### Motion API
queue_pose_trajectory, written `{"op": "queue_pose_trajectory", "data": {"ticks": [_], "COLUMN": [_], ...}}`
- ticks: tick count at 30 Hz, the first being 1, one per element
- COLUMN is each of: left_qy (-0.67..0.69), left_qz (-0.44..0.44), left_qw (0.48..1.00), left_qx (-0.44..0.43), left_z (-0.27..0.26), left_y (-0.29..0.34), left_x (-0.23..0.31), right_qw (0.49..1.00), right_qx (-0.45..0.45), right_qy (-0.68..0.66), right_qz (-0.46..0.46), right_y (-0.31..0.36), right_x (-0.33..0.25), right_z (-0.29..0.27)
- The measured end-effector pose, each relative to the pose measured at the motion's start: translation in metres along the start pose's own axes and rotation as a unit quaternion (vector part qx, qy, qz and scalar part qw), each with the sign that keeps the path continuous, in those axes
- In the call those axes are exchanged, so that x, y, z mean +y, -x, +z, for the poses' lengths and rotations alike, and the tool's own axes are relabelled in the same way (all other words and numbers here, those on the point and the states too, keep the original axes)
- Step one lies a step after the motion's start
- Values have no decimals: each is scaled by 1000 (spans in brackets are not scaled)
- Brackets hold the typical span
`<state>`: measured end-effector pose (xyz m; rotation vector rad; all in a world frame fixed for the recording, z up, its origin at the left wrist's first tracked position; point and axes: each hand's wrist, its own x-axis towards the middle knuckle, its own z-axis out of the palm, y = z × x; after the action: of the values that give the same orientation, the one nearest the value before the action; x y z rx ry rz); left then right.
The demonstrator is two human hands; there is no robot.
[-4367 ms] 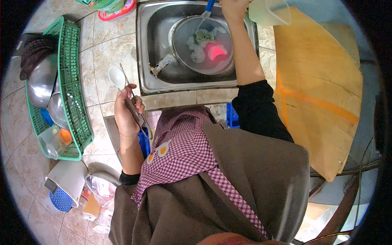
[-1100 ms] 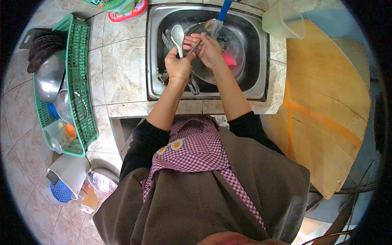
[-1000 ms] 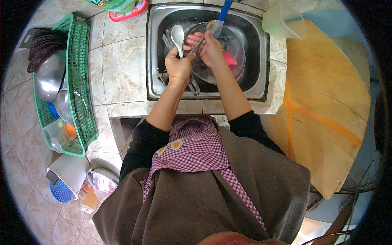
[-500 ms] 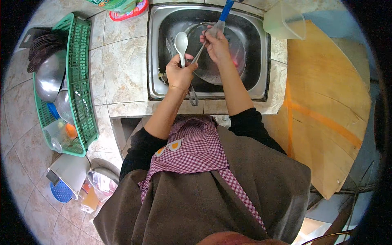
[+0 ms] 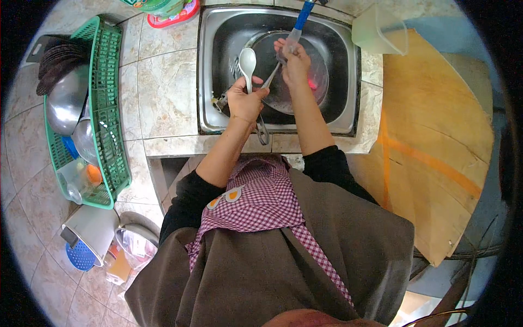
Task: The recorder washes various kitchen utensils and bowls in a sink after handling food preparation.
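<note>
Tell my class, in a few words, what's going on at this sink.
A person has both bare hands over a rectangular stainless steel sink. The left hand holds a white, oval-bowled spoon and a slender grey metal utensil that slants toward the right hand. The right hand is near a blue tube with a clear tip; its grip is hard to make out. Below sits a round grey basin.

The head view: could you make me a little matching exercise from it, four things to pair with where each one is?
1. White spoon
2. Green basket
3. Tan board
4. Right hand

A. Right of the sink
B. In the left hand
C. At the blue-and-clear spout
D. Left of the sink

Pairs: 1-B, 2-D, 3-A, 4-C
</note>
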<state>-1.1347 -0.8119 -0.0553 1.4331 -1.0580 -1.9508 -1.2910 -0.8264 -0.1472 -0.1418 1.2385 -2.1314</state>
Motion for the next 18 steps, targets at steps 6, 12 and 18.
{"op": "queue_pose_trajectory", "data": {"ticks": [6, 12, 18], "left_qy": [6, 11, -4], "left_qz": [4, 42, 59], "left_qw": [1000, 999, 998], "left_qx": [-17, -5, 10], "left_z": [4, 2, 2], "left_y": [6, -9, -22], "left_x": [0, -9, -17], "right_qw": [996, 989, 981], "right_qx": [23, 85, 59], "right_qy": [74, -29, -71], "right_qz": [44, 115, 169], "right_y": [1, 14, 35], "right_x": [-4, -3, -5], "right_z": [-2, -1, -3]}}
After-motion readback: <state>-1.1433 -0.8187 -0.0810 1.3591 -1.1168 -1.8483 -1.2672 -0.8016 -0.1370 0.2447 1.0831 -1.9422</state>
